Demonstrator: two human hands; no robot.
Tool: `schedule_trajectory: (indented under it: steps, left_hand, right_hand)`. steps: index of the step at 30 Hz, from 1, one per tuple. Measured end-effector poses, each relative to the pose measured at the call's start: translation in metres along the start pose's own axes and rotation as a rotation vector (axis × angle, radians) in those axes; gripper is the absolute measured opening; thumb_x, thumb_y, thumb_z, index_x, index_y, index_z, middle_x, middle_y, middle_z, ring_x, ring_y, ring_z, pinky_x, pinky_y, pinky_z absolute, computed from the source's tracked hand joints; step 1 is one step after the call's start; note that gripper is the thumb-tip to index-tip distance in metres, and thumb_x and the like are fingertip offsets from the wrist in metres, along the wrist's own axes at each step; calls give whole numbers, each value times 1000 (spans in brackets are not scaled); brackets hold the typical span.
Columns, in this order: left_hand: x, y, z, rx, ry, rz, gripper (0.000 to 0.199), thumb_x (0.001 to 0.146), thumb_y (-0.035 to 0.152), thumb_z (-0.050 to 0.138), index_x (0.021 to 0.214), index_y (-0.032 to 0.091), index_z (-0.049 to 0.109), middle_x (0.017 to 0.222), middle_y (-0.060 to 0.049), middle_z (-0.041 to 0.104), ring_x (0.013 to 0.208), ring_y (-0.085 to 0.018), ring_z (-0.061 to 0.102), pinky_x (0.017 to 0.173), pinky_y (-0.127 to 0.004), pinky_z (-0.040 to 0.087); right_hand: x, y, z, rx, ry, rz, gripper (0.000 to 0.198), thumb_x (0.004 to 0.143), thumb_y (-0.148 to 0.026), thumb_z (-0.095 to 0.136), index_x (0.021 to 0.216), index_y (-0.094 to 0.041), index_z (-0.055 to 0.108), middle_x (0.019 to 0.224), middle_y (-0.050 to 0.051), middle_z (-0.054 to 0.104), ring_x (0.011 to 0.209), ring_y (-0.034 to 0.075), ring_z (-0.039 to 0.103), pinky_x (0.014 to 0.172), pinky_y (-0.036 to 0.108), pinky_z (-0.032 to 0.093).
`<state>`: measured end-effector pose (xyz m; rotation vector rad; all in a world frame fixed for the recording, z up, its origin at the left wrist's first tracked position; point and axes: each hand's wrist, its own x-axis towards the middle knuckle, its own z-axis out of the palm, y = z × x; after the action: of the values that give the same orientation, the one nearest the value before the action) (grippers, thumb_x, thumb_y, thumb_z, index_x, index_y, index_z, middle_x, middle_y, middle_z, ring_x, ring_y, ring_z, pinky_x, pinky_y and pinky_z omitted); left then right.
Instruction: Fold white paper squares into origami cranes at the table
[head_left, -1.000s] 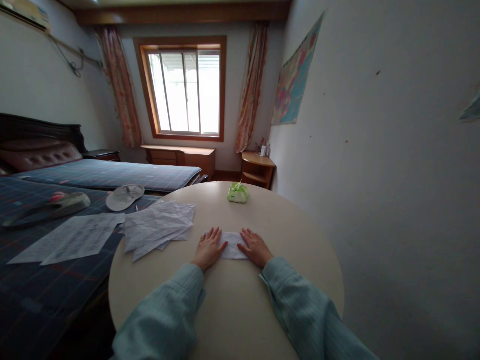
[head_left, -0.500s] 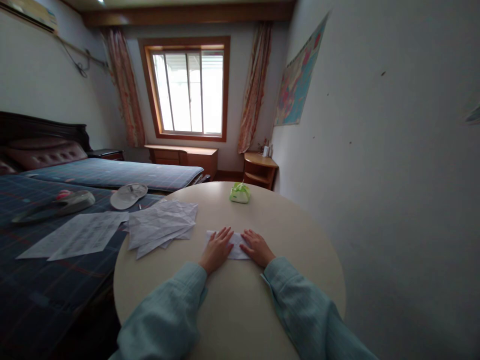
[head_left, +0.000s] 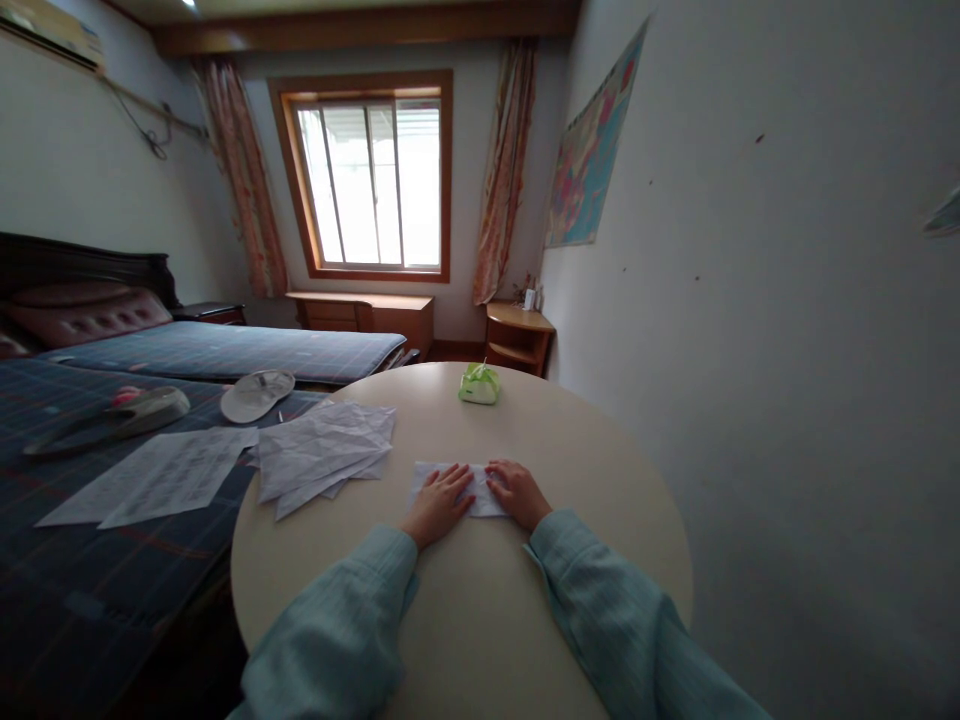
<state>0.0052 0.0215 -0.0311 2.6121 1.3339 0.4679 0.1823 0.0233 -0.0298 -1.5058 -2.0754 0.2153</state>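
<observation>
A folded sheet of white paper (head_left: 484, 497) lies flat on the round cream table (head_left: 480, 620), partly covered by both hands. My left hand (head_left: 441, 503) rests on its left part with the fingers stretched out, pressing it down. On its right part lies my right hand (head_left: 519, 494), fingers a little bent and also over the paper. Neither hand has the paper gripped between its fingers. Beyond them, toward the far edge, stands a green and white pack of tissues (head_left: 479, 386).
Several creased white sheets (head_left: 322, 450) lie at the table's left edge. On the bed (head_left: 150, 560) beside it are printed sheets (head_left: 161, 475), a white cap (head_left: 258, 394) and another pale cap or visor (head_left: 150, 408). A wall (head_left: 787, 400) rises on the right.
My right hand's fingers have drawn in and bent slightly more on the paper. My left hand has slid a little to the right. The view has shifted slightly.
</observation>
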Motion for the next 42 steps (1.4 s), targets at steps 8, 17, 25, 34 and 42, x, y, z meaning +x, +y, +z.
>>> schedule_trajectory:
  steps: [8, 17, 25, 34, 42]
  left_hand:
    - [0, 4, -9, -190, 1, 66, 37, 81, 35, 39, 113, 24, 52, 122, -1, 51, 118, -15, 39, 101, -34, 26]
    - [-1, 4, -7, -244, 27, 105, 35, 79, 30, 42, 111, 26, 55, 118, 2, 54, 116, -15, 42, 101, -33, 28]
    - [0, 1, -3, -258, 58, 120, 33, 79, 29, 41, 110, 26, 55, 117, 2, 55, 115, -15, 43, 100, -33, 29]
    - [0, 1, -3, -261, 71, 129, 33, 80, 28, 40, 109, 26, 56, 115, 2, 56, 114, -14, 43, 100, -32, 30]
    - [1, 0, -3, -261, 83, 122, 32, 80, 27, 41, 108, 22, 57, 115, -1, 56, 113, -17, 44, 99, -35, 31]
  right_hand:
    - [2, 1, -3, 15, 43, 41, 20, 75, -21, 48, 90, -14, 60, 93, 7, 62, 91, 17, 53, 85, 27, 37]
    - [0, -2, -7, -38, 62, 165, 19, 76, -23, 44, 77, -16, 62, 77, 5, 63, 74, 14, 54, 72, 24, 39]
    - [-1, -3, -8, -44, 65, 154, 19, 75, -23, 43, 75, -16, 61, 74, 5, 62, 72, 15, 53, 71, 24, 38]
    - [-1, -3, -8, 9, 121, 146, 20, 75, -21, 41, 77, -15, 59, 70, 4, 58, 67, 14, 51, 67, 24, 38]
    - [2, 2, -9, 96, 294, 189, 19, 72, -17, 40, 78, -15, 58, 74, 4, 58, 69, 14, 53, 69, 25, 40]
